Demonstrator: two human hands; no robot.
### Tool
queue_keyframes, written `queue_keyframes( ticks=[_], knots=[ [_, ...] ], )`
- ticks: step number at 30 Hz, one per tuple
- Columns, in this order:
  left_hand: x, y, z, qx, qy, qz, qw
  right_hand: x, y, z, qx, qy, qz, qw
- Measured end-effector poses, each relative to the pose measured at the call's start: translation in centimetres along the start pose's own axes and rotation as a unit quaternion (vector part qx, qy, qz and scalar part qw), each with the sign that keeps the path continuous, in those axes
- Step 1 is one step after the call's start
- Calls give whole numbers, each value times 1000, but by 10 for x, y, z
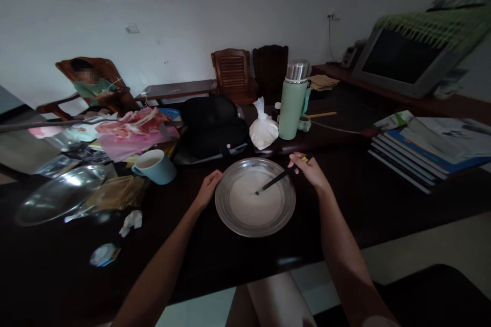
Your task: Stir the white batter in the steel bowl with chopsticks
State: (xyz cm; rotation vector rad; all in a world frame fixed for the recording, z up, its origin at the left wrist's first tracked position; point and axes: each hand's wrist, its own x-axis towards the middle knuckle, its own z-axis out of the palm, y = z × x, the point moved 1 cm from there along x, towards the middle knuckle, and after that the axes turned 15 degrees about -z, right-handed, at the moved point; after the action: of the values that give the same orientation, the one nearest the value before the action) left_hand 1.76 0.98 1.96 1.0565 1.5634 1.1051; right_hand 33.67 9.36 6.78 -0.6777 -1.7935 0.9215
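Right hand [307,168] around utensil [279,179], tip indistinct

From my end I count one left hand [207,189] and one right hand [308,169] up front, two metal bowls [255,231] [53,199], one black utensil [276,179], one mug [160,171], one flask [290,110], one knotted plastic bag [264,133], one television [401,56], three wooden chairs [231,69] [270,66] [107,67], and one seated person [100,88].

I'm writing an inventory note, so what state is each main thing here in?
Metal bowl: upright, partly filled with pale liquid
Black utensil: held, tip at the liquid
Right hand: closed on the utensil
Left hand: at the bowl's rim, grip unclear
Plastic bag: gathered shut, white contents
Green flask: upright, capped
Blue mug: upright, contents unclear
Television: screen dark
Books: stacked
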Motion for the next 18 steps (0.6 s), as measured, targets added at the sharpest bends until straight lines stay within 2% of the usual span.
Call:
queue_keyframes(
  ticks=[5,7,11,13,16,18],
  knots=[
    [1,-2,-1,0,0,8,1000,-1,-4,9,35,-101,6,994],
    [1,-2,-1,2,-1,13,1000,-1,-5,9,28,-90,-3,996],
    [0,-1,-1,6,-1,14,1000,0,-1,0,4,8,2,1000],
    [-1,0,-1,5,1,13,1000,-1,0,0,19,-10,9,1000],
    [-1,0,-1,3,3,10,1000,-1,-1,9,52,-88,7,995],
    [-1,0,-1,3,1,10,1000,0,-1,12,52,-92,-4,994]
  ],
)
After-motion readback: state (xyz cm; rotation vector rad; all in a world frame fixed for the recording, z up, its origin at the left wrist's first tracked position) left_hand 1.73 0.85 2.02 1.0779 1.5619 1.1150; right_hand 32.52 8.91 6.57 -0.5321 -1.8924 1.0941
